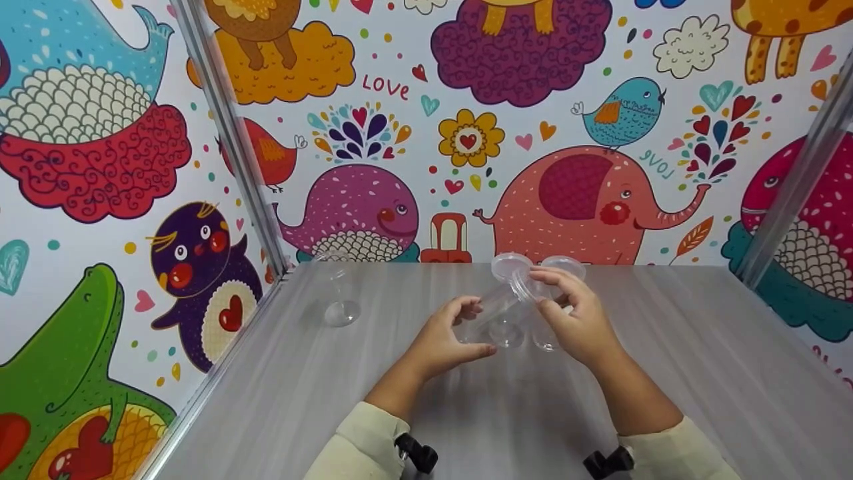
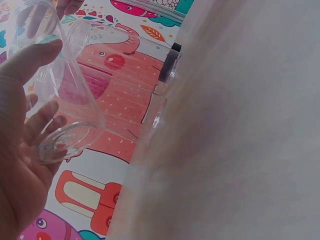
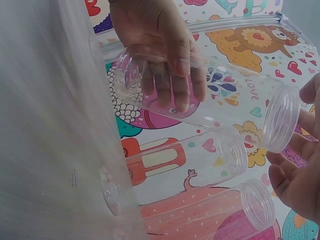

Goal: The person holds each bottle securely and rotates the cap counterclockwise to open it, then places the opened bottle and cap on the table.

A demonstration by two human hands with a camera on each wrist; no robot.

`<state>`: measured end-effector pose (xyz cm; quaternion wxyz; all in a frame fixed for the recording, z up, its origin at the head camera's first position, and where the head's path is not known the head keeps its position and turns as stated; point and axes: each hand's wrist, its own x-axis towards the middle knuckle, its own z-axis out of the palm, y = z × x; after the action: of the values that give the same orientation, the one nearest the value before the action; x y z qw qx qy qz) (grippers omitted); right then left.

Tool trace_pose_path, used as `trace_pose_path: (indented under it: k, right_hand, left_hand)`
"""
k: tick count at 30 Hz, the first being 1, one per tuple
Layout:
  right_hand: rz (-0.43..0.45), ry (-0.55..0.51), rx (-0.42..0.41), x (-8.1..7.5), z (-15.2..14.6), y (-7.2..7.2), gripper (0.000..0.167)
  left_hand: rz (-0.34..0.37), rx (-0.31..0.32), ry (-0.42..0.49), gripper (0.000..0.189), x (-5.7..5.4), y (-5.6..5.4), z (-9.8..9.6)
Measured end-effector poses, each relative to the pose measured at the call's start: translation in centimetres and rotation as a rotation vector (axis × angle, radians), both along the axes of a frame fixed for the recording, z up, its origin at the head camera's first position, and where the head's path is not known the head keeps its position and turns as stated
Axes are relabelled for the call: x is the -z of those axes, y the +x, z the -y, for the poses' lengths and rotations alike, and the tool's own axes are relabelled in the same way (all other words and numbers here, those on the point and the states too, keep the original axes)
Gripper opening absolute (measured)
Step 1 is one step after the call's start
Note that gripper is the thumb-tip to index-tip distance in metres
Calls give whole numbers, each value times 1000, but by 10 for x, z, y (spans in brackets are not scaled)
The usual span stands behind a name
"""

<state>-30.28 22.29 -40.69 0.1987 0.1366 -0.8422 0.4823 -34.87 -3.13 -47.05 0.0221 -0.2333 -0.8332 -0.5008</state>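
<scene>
A clear, lidless plastic jar (image 1: pixel 496 307) is tilted above the table, its screw-threaded mouth up to the right. My left hand (image 1: pixel 443 337) holds it near its base, thumb on one side and fingers on the other, as the left wrist view shows. Around the threaded rim (image 3: pixel 284 119) curve the fingers and thumb of my right hand (image 1: pixel 576 313). Two more clear open jars stand upright behind, one with its base (image 1: pixel 508 335) below the held jar, the other jar (image 1: pixel 546 340) partly hidden by my right hand.
Farther left on the grey table (image 1: pixel 280 400) stands another clear jar (image 1: pixel 342 313). Printed cartoon panels (image 1: pixel 373 200) rise at the back and sides, joined by metal corner posts (image 1: pixel 233 133). Black wrist devices (image 1: pixel 416 453) sit at both sleeves.
</scene>
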Motion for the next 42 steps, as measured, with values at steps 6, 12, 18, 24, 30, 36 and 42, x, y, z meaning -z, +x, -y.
trace_pose_path:
  k: [6, 12, 18, 24, 30, 36, 42]
  right_hand:
    - [-6, 23, 75, 0, -2, -3, 43]
    - [58, 62, 87, 2, -1, -5, 53]
    - [55, 65, 81, 4, -1, -4, 55]
    - [33, 47, 35, 1, 0, -1, 48]
    - [-4, 20, -19, -1, 1, 2, 48]
    - [-15, -3, -46, -1, 1, 2, 50]
    - [-22, 1, -52, 2, 1, 0, 52]
  left_hand:
    - [13, 11, 7, 87, -1, 1, 0]
    - [13, 14, 9, 84, -1, 2, 0]
    - [29, 9, 10, 81, -2, 3, -1]
    - [29, 23, 25, 80, -2, 2, -1]
    - [15, 36, 34, 80, -1, 1, -1]
    - [23, 29, 19, 81, -2, 1, -1]
    - [33, 24, 18, 81, -2, 2, -1]
